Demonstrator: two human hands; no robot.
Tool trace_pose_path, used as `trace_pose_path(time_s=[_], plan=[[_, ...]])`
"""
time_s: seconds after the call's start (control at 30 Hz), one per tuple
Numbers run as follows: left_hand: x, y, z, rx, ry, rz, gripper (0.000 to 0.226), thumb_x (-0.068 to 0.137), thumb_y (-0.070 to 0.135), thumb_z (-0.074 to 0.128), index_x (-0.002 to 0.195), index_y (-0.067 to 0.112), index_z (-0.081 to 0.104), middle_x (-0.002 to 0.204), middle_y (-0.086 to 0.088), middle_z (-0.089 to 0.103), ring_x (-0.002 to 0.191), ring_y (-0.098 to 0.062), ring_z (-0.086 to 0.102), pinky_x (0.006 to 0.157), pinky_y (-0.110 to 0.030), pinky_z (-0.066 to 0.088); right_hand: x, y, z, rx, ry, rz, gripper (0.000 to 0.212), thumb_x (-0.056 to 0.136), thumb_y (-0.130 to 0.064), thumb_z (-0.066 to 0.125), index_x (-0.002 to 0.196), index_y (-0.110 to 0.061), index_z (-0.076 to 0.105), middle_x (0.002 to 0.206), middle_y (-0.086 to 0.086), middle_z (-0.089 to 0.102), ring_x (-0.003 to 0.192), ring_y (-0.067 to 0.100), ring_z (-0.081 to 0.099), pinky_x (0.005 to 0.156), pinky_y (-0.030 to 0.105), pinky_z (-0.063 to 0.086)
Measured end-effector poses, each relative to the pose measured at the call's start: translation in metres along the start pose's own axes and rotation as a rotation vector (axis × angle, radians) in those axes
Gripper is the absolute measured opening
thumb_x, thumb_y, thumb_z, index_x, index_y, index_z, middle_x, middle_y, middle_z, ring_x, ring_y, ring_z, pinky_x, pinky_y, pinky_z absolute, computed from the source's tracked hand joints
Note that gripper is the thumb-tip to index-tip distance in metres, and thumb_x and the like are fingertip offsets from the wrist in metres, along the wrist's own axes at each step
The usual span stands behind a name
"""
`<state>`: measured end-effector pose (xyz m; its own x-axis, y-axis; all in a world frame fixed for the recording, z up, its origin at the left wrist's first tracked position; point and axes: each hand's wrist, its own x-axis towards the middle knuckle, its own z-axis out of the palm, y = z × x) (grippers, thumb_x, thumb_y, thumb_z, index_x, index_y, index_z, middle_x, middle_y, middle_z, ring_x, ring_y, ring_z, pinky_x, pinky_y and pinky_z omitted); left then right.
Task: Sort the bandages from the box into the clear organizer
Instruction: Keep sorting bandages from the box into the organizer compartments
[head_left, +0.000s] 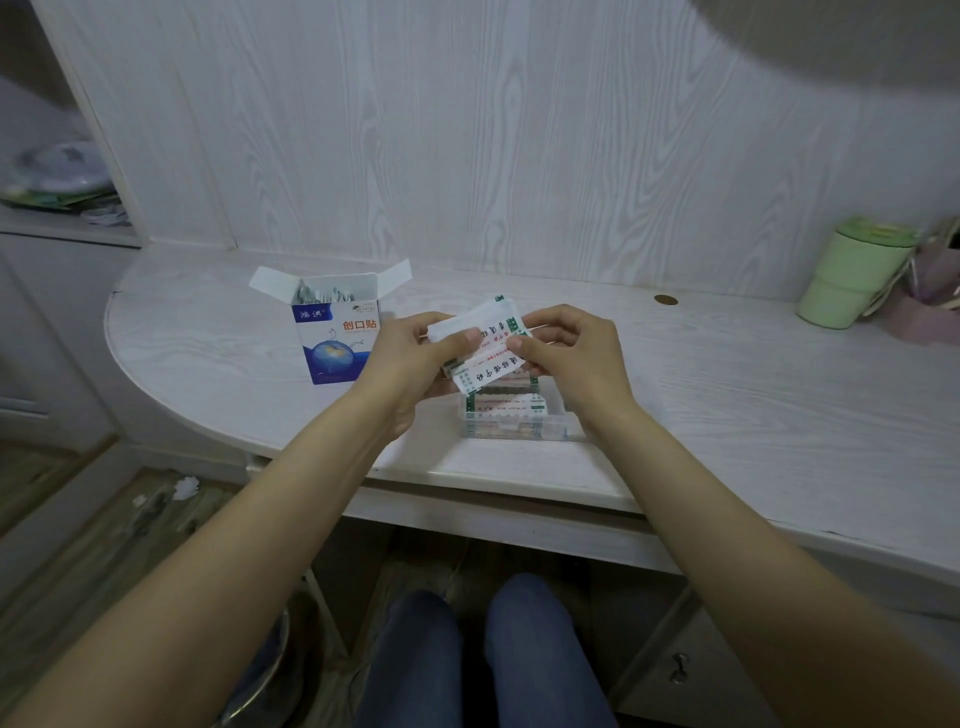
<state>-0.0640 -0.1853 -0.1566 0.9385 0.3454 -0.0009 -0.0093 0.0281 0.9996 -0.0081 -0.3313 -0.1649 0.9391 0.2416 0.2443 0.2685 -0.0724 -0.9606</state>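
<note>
Fingers (470, 338) of both hands curled round a small sheaf of bandages (480, 345), thumbs pressed on the printed face, other digits tucked behind. Left hand (410, 358) gripping the sheaf's left end; right hand (563, 353) pinching its right end. Sheaf held tilted, white wrappers with green edge marks and red print, fanned a little at the top. Held just above the organizer (511, 418), not touching it as far as can be told.

From the head view, taking the organizer as landmark: clear, low, lying on the desk (727, 395) near the front edge, directly under the hands. Inside, more wrapped bandages stacked flat, green and red print showing through the wall; which compartment cannot be told. Left of the organizer and slightly farther back, upright on the desk, box (336, 338), blue and white with orange characters, top flaps open, grey-white strips standing inside. Well to the right of the organizer, by the wall, pale green cup (852, 273) with lid. Between cup and organizer, nearer the cup, small brown round spot (666, 299) on the desk. Behind the organizer, whitewashed wood-grain wall panel (467, 130). Below it, under the desk, knees (483, 654) in blue jeans.
</note>
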Motion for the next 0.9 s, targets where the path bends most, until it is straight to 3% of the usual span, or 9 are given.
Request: trace_pose_path(time_s=[0.13, 0.2, 0.3, 0.37, 0.5, 0.6, 0.7, 0.8, 0.9], plan=[[0.003, -0.001, -0.005, -0.094, 0.044, -0.035, 0.003, 0.09, 0.011, 0.063, 0.093, 0.012, 0.062, 0.083, -0.007, 0.071, 0.066, -0.013, 0.07, 0.058, -0.022, 0.058, 0.003, 0.003, 0.001, -0.016, 0.027, 0.017, 0.012, 0.082, -0.004, 0.071, 0.089, -0.013, 0.066, 0.084, 0.011, 0.07, 0.071, 0.017, 0.069, 0.065, 0.022, 0.056], [0.006, -0.002, -0.01, -0.16, 0.068, -0.058, 0.013, 0.09, 0.009, 0.061, 0.103, 0.007, 0.059, 0.087, -0.01, 0.071, 0.064, -0.014, 0.071, 0.056, -0.02, 0.056, 0.006, 0.005, 0.0, -0.022, 0.044, 0.045, 0.014, 0.084, -0.005, 0.069, 0.097, -0.01, 0.067, 0.086, 0.012, 0.07, 0.072, 0.019, 0.068, 0.07, 0.025, 0.057], [0.008, -0.004, -0.012, -0.174, 0.082, -0.063, 0.021, 0.091, 0.008, 0.061, 0.11, 0.004, 0.057, 0.094, -0.014, 0.07, 0.067, -0.017, 0.072, 0.058, -0.021, 0.057, 0.007, 0.007, -0.001, -0.024, 0.041, 0.086, 0.011, 0.086, -0.005, 0.066, 0.097, -0.002, 0.066, 0.085, 0.012, 0.066, 0.061, 0.01, 0.061, 0.064, 0.017, 0.054], [0.009, -0.005, -0.012, -0.189, 0.091, -0.044, 0.019, 0.091, 0.008, 0.06, 0.109, 0.005, 0.057, 0.095, -0.013, 0.07, 0.068, -0.016, 0.072, 0.059, -0.021, 0.057, 0.007, 0.007, -0.001, -0.011, 0.029, 0.089, 0.004, 0.087, -0.005, 0.066, 0.088, -0.002, 0.063, 0.078, 0.009, 0.064, 0.052, 0.004, 0.057, 0.059, 0.015, 0.052], [0.012, -0.006, -0.012, -0.202, 0.114, 0.005, 0.01, 0.091, 0.008, 0.06, 0.101, 0.008, 0.059, 0.086, -0.007, 0.071, 0.068, -0.014, 0.071, 0.061, -0.021, 0.057, 0.01, 0.005, -0.002, 0.005, 0.041, 0.096, 0.011, 0.085, -0.006, 0.068, 0.078, -0.008, 0.061, 0.067, 0.002, 0.065, 0.047, 0.001, 0.057, 0.051, 0.012, 0.046], [0.015, -0.005, -0.014, -0.204, 0.128, 0.027, 0.006, 0.091, 0.007, 0.059, 0.097, 0.009, 0.059, 0.086, -0.009, 0.071, 0.069, -0.015, 0.072, 0.064, -0.022, 0.058, 0.016, 0.006, -0.002, 0.0, 0.071, 0.124, 0.01, 0.084, -0.008, 0.07, 0.08, -0.011, 0.061, 0.065, 0.004, 0.065, 0.046, 0.004, 0.057, 0.048, 0.013, 0.044], [0.019, -0.004, -0.014, -0.159, 0.136, 0.063, 0.008, 0.092, 0.006, 0.058, 0.099, 0.009, 0.059, 0.088, -0.01, 0.071, 0.07, -0.014, 0.072, 0.066, -0.023, 0.058, 0.023, 0.012, -0.001, -0.075, 0.084, 0.126, 0.015, 0.084, -0.008, 0.07, 0.098, -0.013, 0.067, 0.07, 0.006, 0.066, 0.051, 0.007, 0.059, 0.048, 0.014, 0.044], [0.022, -0.004, -0.014, -0.085, 0.134, 0.1, 0.007, 0.093, 0.006, 0.057, 0.093, 0.013, 0.06, 0.085, -0.008, 0.07, 0.069, -0.012, 0.071, 0.066, -0.021, 0.058, 0.031, 0.02, 0.001, -0.278, 0.091, 0.118, 0.008, 0.083, -0.014, 0.071, 0.09, -0.018, 0.069, 0.074, 0.004, 0.064, 0.056, 0.011, 0.055, 0.058, 0.022, 0.043], [0.027, -0.008, -0.014, -0.009, 0.124, 0.103, 0.007, 0.093, 0.008, 0.057, 0.093, 0.014, 0.06, 0.084, -0.007, 0.071, 0.07, -0.015, 0.071, 0.064, -0.023, 0.057, 0.035, 0.026, 0.002, -0.434, 0.098, 0.118, 0.006, 0.083, -0.019, 0.071, 0.084, -0.023, 0.067, 0.091, 0.007, 0.066, 0.076, 0.02, 0.059, 0.071, 0.032, 0.048]])
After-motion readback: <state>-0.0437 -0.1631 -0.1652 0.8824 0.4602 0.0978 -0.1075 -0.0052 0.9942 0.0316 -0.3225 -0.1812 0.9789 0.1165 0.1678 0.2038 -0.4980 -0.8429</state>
